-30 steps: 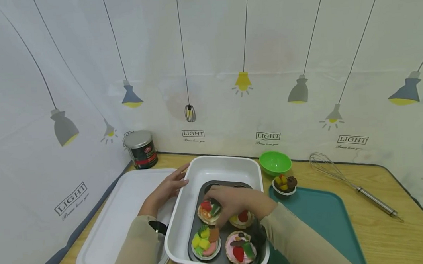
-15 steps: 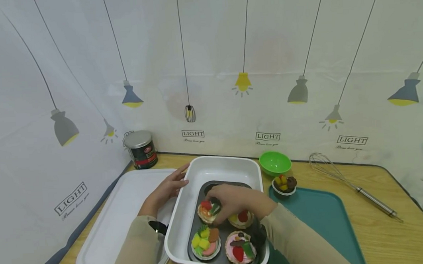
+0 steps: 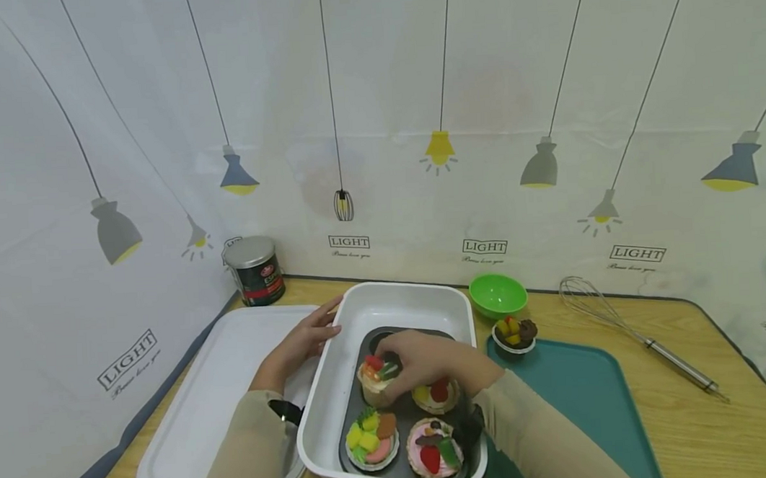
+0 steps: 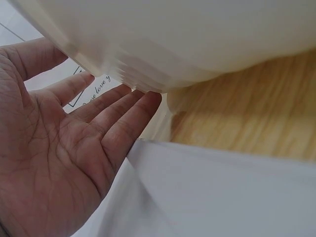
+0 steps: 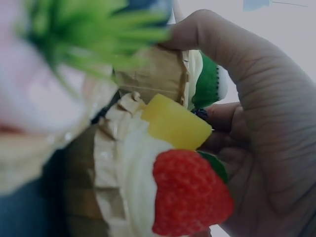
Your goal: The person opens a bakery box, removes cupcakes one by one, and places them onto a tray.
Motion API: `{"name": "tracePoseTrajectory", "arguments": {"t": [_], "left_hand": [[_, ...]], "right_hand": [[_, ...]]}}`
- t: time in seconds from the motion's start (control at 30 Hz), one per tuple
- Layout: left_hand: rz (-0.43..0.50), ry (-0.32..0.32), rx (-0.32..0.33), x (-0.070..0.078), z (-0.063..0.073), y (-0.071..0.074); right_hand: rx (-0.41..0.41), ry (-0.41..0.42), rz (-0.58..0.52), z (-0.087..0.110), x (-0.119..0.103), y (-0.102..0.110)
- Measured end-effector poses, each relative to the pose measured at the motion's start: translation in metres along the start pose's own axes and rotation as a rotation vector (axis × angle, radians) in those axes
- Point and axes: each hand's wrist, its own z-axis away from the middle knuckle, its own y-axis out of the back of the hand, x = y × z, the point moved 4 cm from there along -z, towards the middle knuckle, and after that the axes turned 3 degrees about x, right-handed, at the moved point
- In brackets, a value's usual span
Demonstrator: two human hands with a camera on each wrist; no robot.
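Note:
My right hand (image 3: 422, 360) pinches a cupcake (image 3: 376, 389) topped with cream and fruit pieces, thumb on one side of its paper cup and fingers on the other. That cupcake stands raised and tilted over a dark muffin tin (image 3: 402, 420) inside a deep white dish (image 3: 473, 335). Other cupcakes sit in the tin: a yellow-topped one (image 3: 372, 442), a pink one (image 3: 434, 449) and one with a strawberry and yellow block (image 5: 185, 192). Against the dish's left outer side, my left hand (image 4: 69, 133) rests its straight fingers, palm up in the left wrist view.
A white tray (image 3: 235, 391) lies left of the dish, a lidded coffee can (image 3: 257, 271) behind it. To the right are a green bowl (image 3: 499, 296), a chocolate cupcake (image 3: 514, 335) at the corner of a teal tray (image 3: 586, 394), and a whisk (image 3: 648, 340).
The cupcake in my right hand has risen slightly and tipped, showing more of its paper side. My left hand and the dish have stayed put.

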Motion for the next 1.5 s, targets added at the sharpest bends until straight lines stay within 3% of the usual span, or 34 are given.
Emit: {"name": "tracePoseTrajectory", "arguments": {"t": [0.4, 0.6, 1.07, 1.5], "left_hand": [[-0.010, -0.006, -0.021, -0.003, -0.002, 0.000], [-0.006, -0.002, -0.008, -0.004, -0.001, 0.001], [0.000, 0.015, 0.010, -0.008, -0.002, 0.001], [0.009, -0.028, -0.006, -0.002, 0.001, 0.000]], "right_hand": [[0.044, 0.074, -0.015, 0.007, -0.010, 0.009], [0.103, 0.111, -0.081, 0.015, -0.015, 0.021], [0.253, 0.118, -0.192, 0.055, -0.014, 0.043], [0.363, 0.223, -0.229, 0.086, -0.012, 0.052]]}}
